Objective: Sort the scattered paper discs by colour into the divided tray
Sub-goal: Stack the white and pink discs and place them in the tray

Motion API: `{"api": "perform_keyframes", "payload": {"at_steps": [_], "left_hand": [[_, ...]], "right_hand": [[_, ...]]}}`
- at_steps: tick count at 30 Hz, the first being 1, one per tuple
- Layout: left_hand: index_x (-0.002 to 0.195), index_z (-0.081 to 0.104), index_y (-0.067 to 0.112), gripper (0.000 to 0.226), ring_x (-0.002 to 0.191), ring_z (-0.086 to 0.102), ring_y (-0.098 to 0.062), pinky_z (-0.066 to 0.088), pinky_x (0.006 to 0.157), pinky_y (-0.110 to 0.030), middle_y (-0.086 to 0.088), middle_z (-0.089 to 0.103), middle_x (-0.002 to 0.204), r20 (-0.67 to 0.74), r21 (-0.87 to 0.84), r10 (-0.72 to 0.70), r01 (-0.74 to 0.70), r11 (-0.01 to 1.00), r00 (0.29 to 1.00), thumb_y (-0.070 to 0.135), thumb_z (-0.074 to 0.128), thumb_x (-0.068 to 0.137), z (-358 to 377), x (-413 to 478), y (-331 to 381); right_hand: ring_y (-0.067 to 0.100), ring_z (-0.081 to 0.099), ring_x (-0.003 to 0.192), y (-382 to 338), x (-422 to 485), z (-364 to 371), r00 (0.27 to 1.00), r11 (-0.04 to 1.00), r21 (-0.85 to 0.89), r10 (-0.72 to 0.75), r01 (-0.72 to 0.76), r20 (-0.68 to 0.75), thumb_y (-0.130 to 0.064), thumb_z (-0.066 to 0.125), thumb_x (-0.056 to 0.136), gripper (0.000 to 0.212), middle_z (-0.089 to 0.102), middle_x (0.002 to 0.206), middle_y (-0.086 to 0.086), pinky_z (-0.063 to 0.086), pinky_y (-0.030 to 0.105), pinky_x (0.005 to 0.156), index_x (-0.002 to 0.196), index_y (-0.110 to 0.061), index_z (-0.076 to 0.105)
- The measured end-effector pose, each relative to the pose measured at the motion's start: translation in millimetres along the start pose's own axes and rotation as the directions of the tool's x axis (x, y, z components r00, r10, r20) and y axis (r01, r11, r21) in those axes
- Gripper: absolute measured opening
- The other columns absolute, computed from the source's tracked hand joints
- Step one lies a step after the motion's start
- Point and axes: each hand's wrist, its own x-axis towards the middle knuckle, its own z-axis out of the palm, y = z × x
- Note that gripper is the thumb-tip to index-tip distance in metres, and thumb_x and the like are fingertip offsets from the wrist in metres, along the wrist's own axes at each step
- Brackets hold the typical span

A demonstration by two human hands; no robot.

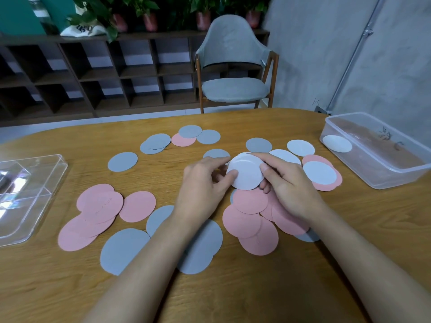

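Both hands hold a small stack of white discs (246, 173) just above the middle of the table. My left hand (205, 183) pinches its left edge, and my right hand (286, 183) grips its right edge with the thumb on top. Pink, grey and white paper discs lie scattered around. A pink pile (253, 226) sits under my right wrist, another pink group (100, 210) lies at the left, and large grey discs (123, 250) are near my left forearm. More white discs (319, 172) lie to the right. The clear divided tray (52, 176) stands at the left edge.
A clear plastic tub (382, 180) at the right holds one white disc (337, 143). Grey discs (190, 131) lie toward the table's far edge. Beyond the wooden table (233, 294) stand a grey chair (235, 64) and dark shelves (93, 73).
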Motion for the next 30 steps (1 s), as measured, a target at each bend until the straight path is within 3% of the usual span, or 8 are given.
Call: {"api": "perform_keyframes", "payload": {"at_steps": [3,7,12,16,19,24,27,30], "left_hand": [[0.121,0.077,0.026,0.027,0.081,0.066,-0.011,0.053,0.080,-0.024,0.006,0.073,0.082,-0.003,-0.041,-0.017,0.016,0.999,1.000,0.026,0.074,0.094,2,-1,2],[0.103,0.079,0.018,0.013,0.073,0.065,-0.021,0.051,0.075,-0.037,-0.005,0.073,0.076,0.010,-0.029,0.044,-0.044,0.999,0.999,0.024,0.069,0.097,6,-3,-2],[0.104,0.073,0.015,0.029,0.063,0.052,-0.020,0.046,0.061,-0.041,-0.001,0.059,0.065,0.044,0.195,0.165,-0.171,0.966,0.985,0.038,0.055,0.100,8,-1,-9],[0.097,0.070,0.014,0.031,0.065,0.052,-0.019,0.046,0.064,-0.042,0.000,0.060,0.067,0.057,0.144,0.145,-0.152,0.978,0.988,0.042,0.056,0.101,9,-1,-10],[0.108,0.074,0.017,0.026,0.075,0.062,-0.014,0.052,0.071,-0.040,0.006,0.071,0.079,0.070,0.100,0.118,-0.124,0.987,0.991,0.039,0.061,0.100,11,-3,-8],[0.133,0.069,0.022,0.036,0.112,0.063,-0.012,0.053,0.094,-0.037,0.009,0.072,0.117,0.179,0.146,0.113,-0.140,0.979,0.977,0.036,0.062,0.100,14,-2,-8],[0.139,0.064,0.022,0.041,0.128,0.055,-0.011,0.047,0.106,-0.035,0.009,0.065,0.133,0.277,0.165,0.139,-0.190,0.968,0.951,0.037,0.062,0.101,18,2,-8],[0.140,0.063,0.020,0.045,0.136,0.050,-0.012,0.042,0.113,-0.034,0.008,0.061,0.143,0.310,0.151,0.157,-0.212,0.966,0.938,0.039,0.065,0.099,26,10,0]], "right_hand": [[0.012,0.063,0.081,-2,-1,-1,1.000,1.000,-0.005,-0.006,0.006,0.025,-0.024,0.039,0.110,0.038,0.066,0.081,-0.002,0.056,0.039,0.081,0.133,-0.046,0.061],[-0.001,0.059,0.092,-9,-3,-2,0.995,0.987,-0.149,-0.044,0.056,0.086,-0.041,0.040,0.108,0.034,0.065,0.094,-0.019,0.045,0.014,0.069,0.139,-0.039,0.056],[0.001,0.055,0.097,-5,0,0,0.996,0.964,-0.256,-0.066,0.078,0.054,-0.036,0.049,0.107,0.039,0.060,0.109,-0.020,0.038,0.009,0.075,0.145,-0.034,0.052],[-0.004,0.058,0.094,-2,1,-1,0.994,0.974,-0.198,-0.107,0.107,0.012,-0.027,0.053,0.106,0.032,0.065,0.106,-0.022,0.041,0.008,0.075,0.136,-0.032,0.062],[0.006,0.061,0.092,11,7,-13,0.996,0.988,-0.141,-0.065,0.055,-0.061,-0.025,0.052,0.106,0.022,0.069,0.099,-0.011,0.046,0.020,0.074,0.122,-0.029,0.067],[0.011,0.057,0.094,30,13,-34,0.957,0.983,-0.163,0.036,-0.086,-0.289,-0.022,0.050,0.106,0.021,0.068,0.101,-0.008,0.038,0.007,0.072,0.120,-0.021,0.065],[0.020,0.059,0.100,35,14,-39,0.945,0.975,-0.194,0.040,-0.108,-0.323,-0.022,0.049,0.106,0.023,0.068,0.107,-0.004,0.044,0.032,0.081,0.123,-0.018,0.064],[0.020,0.058,0.092,39,15,-43,0.942,0.970,-0.222,0.015,-0.095,-0.335,-0.021,0.049,0.106,0.023,0.067,0.105,-0.002,0.039,0.031,0.078,0.123,-0.015,0.063]]}}
